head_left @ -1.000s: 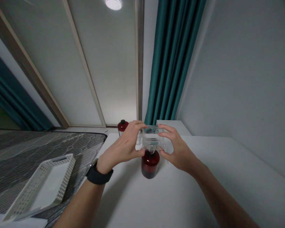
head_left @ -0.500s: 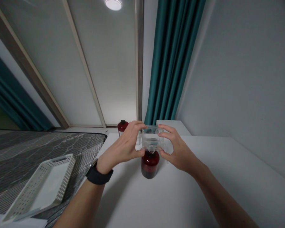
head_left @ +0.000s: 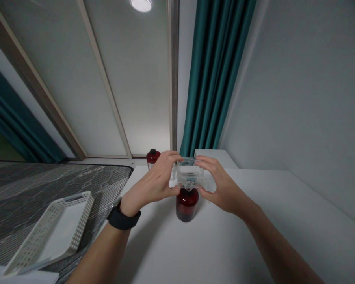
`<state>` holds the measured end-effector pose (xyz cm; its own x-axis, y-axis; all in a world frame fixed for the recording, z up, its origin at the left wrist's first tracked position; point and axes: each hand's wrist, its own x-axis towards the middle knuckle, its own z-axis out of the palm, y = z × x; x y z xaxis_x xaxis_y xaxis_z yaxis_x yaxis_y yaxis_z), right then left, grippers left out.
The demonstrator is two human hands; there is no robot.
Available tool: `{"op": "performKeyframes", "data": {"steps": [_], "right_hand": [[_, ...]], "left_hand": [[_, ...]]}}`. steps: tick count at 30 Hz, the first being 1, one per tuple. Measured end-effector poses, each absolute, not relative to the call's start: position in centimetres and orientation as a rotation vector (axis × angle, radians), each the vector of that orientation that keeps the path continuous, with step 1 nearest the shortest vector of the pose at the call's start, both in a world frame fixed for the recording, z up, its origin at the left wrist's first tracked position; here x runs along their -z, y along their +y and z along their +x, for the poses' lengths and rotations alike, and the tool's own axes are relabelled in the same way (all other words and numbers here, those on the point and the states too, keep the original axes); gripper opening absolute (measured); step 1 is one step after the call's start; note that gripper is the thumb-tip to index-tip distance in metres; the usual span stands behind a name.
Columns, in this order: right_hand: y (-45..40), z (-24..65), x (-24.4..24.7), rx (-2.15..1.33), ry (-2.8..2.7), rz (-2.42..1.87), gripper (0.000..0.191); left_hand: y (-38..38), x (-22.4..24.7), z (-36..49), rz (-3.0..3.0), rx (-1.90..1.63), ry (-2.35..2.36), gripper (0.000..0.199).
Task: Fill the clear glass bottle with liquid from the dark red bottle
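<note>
1. Left hand (head_left: 153, 183) and right hand (head_left: 221, 185) both pinch a clear plastic box (head_left: 190, 173) from opposite sides, fingers curled round its edges.
2. Box held in the air, directly above a dark red bottle (head_left: 187, 204) standing on the white table (head_left: 224, 244); contact unclear.
3. Black watch (head_left: 122, 218) on left wrist.
4. White basket (head_left: 51, 230) far left; second red bottle (head_left: 153, 156) behind.

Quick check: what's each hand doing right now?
Left hand: closed on the clear box.
Right hand: closed on the same clear box's other side.
</note>
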<state>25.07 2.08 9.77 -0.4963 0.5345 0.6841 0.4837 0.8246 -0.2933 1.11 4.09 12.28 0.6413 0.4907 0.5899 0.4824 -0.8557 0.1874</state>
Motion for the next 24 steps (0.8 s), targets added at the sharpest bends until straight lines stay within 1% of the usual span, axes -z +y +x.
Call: {"op": "performKeyframes", "data": {"steps": [3, 8, 24], "right_hand": [[1.97, 25.05, -9.97, -0.068, -2.198, -0.757, 0.073], [1.88, 25.03, -10.11, -0.071, -2.201, -0.773, 0.075], [2.03, 25.02, -10.0, -0.021, -2.198, -0.738, 0.073]], "left_hand": [[4.0, -12.37, 1.2, 2.839, -1.027, 0.84, 0.063], [3.92, -12.47, 1.25, 2.843, -1.031, 0.838, 0.062], [3.82, -12.5, 1.23, 2.88, -1.036, 0.846, 0.06]]}}
